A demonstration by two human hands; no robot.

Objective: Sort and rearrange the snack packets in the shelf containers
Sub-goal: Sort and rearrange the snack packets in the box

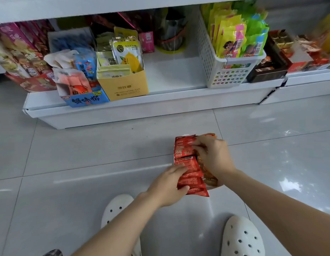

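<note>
A red box of red snack packets (191, 169) sits on the grey floor tiles in front of the bottom shelf. My left hand (168, 187) grips the packets at the box's near left side, thumb under, fingers on top. My right hand (211, 156) reaches into the box from the right, fingers curled among the red and orange packets at the far end. On the white shelf (171, 78) stand a yellow carton (123, 82) of mango packets, a blue carton (84, 97) and a white perforated basket (228, 69) of yellow and green packets.
A bare gap on the shelf lies between the yellow carton and the white basket. Pink boxes (22, 56) fill the shelf's left end, dark and red trays (271, 65) its right. My two white clogs (241, 237) rest on the floor near me.
</note>
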